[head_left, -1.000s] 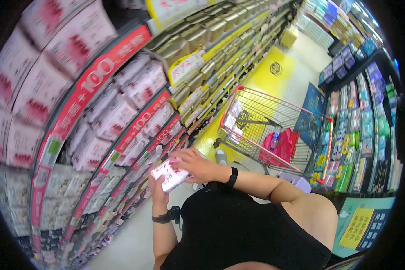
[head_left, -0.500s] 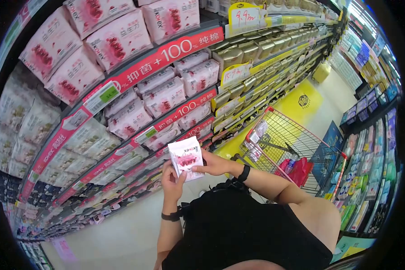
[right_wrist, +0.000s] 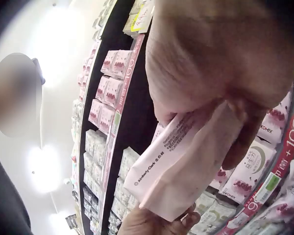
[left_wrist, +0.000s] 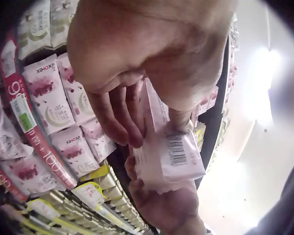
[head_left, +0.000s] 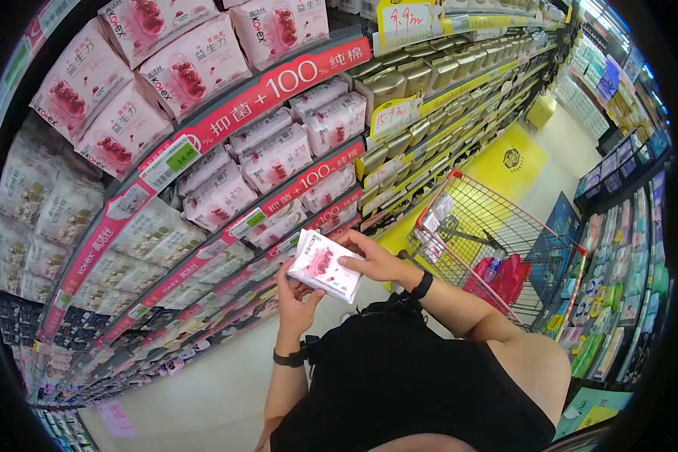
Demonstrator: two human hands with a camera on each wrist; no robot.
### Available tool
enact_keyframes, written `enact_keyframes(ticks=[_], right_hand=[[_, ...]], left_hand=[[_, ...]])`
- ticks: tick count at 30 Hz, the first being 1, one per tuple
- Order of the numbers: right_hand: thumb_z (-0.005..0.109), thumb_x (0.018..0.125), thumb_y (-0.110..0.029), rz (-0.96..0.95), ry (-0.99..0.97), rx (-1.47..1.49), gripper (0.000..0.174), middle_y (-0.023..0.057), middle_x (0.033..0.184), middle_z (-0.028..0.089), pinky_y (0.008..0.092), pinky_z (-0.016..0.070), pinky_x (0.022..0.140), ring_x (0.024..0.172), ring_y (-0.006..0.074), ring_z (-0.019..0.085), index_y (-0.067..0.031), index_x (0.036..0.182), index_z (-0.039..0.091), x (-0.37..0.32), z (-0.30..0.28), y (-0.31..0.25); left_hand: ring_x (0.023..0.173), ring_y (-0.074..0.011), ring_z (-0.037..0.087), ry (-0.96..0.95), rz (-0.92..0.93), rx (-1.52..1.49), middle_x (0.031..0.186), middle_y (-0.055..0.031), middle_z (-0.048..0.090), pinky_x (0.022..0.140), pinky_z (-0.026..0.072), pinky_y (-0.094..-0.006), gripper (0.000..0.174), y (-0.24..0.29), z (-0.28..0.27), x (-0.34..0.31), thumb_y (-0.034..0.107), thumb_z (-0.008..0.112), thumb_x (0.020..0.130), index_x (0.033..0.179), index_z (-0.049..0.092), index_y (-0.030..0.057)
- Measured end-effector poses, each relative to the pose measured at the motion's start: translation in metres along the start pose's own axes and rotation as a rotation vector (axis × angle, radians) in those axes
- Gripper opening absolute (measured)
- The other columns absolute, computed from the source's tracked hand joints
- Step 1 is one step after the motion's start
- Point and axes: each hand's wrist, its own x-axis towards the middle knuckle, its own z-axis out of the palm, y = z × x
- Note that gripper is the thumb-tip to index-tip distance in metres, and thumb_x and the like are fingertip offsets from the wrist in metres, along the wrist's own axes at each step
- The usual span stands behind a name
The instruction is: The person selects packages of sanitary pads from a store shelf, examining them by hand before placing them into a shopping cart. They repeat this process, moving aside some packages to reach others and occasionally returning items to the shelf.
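A pale pink pack of sanitary pads [head_left: 325, 265], printed with red berries, is held between both hands in front of the black top. My left hand [head_left: 297, 303] grips its lower left side, thumb on the front and fingers behind. At the upper right my right hand [head_left: 380, 264] pinches it, with the thumb across the printed face. In the left wrist view, a barcode shows on the pack's back [left_wrist: 176, 152]. The right wrist view shows printed text along the narrow side of the pack [right_wrist: 161, 156].
Shelves of similar pink packs [head_left: 196, 71] rise in front and to the left, with red label strips [head_left: 279, 83]. Gold packs [head_left: 407, 83] stand farther right. A wire shopping cart [head_left: 497, 211] holding a red bag [head_left: 508, 279] is to the right, before another stocked shelf [head_left: 618, 279].
The head view has swung, bringing more of the shelves into sight. The pack has turned in the hands, first standing upright, now tilted to the right. Both hands keep hold of it.
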Motion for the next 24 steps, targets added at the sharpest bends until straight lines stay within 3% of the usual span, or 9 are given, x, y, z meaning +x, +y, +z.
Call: enact_keyframes(ticks=[5, 8, 11, 12, 18, 21, 24], right_hand=[[0.067, 0.101, -0.012, 0.02, -0.055, 0.043, 0.035, 0.0095, 0.124, 0.067, 0.0339, 0.049, 0.101, 0.116, 0.0161, 0.061, 0.0002, 0.133, 0.062, 0.0, -0.014, -0.006], [0.072, 0.097, -0.016, -0.069, -0.152, 0.041, 0.043, 0.0103, 0.128, 0.066, 0.0339, 0.0478, 0.104, 0.119, 0.0175, 0.061, -0.0003, 0.136, 0.062, 0.001, -0.028, -0.014], [0.079, 0.091, -0.031, -0.067, -0.22, 0.018, 0.063, 0.0148, 0.143, 0.059, 0.039, 0.0424, 0.112, 0.133, 0.0245, 0.056, -0.0011, 0.143, 0.059, 0.0, -0.038, -0.037], [0.082, 0.087, -0.035, -0.068, -0.23, 0.028, 0.072, 0.0139, 0.142, 0.061, 0.0379, 0.0429, 0.112, 0.133, 0.0232, 0.056, -0.0009, 0.146, 0.056, 0.002, -0.041, -0.038], [0.079, 0.092, -0.043, 0.062, -0.111, 0.268, 0.069, 0.0064, 0.128, 0.066, 0.0322, 0.0502, 0.102, 0.118, 0.0148, 0.063, -0.0004, 0.14, 0.055, 0.005, -0.052, -0.021], [0.068, 0.102, -0.026, 0.04, -0.029, 0.357, 0.043, 0.0043, 0.12, 0.066, 0.0306, 0.0532, 0.094, 0.109, 0.0117, 0.064, -0.0011, 0.134, 0.054, 0.006, -0.057, -0.01], [0.063, 0.105, -0.018, 0.051, 0.007, 0.349, 0.04, 0.0068, 0.123, 0.065, 0.0301, 0.0511, 0.098, 0.113, 0.0128, 0.063, -0.0013, 0.139, 0.049, 0.009, -0.065, -0.012]], left_hand=[[0.122, -0.022, 0.06, -0.061, 0.038, 0.017, 0.131, -0.0118, 0.055, 0.102, 0.0517, -0.0369, 0.084, -0.009, -0.008, -0.001, 0.013, 0.093, 0.078, 0.141, 0.036, 0.0101], [0.125, -0.0227, 0.056, -0.069, 0.078, 0.084, 0.133, -0.0107, 0.053, 0.106, 0.0485, -0.0389, 0.084, -0.008, -0.009, 0.001, 0.015, 0.094, 0.076, 0.139, 0.038, 0.0105], [0.125, -0.0233, 0.056, -0.039, 0.07, 0.154, 0.134, -0.0108, 0.053, 0.109, 0.0461, -0.0408, 0.08, -0.003, -0.002, 0.004, 0.013, 0.095, 0.074, 0.133, 0.041, 0.0093], [0.126, -0.0236, 0.056, -0.046, 0.081, 0.179, 0.134, -0.0111, 0.052, 0.109, 0.0459, -0.041, 0.078, -0.003, 0.0, 0.006, 0.013, 0.094, 0.074, 0.131, 0.042, 0.009], [0.126, -0.0258, 0.056, -0.065, 0.248, 0.167, 0.137, -0.0137, 0.05, 0.111, 0.044, -0.0412, 0.062, 0.009, 0.021, 0.02, 0.015, 0.094, 0.072, 0.112, 0.047, 0.0074], [0.125, -0.0254, 0.056, -0.066, 0.242, 0.156, 0.137, -0.0144, 0.05, 0.11, 0.0442, -0.0403, 0.057, 0.002, 0.022, 0.023, 0.018, 0.095, 0.071, 0.103, 0.05, 0.0071], [0.124, -0.0244, 0.056, 0.007, 0.289, 0.243, 0.136, -0.0146, 0.051, 0.104, 0.0466, -0.0391, 0.056, 0.007, 0.031, 0.026, 0.021, 0.097, 0.07, 0.098, 0.051, 0.007]])
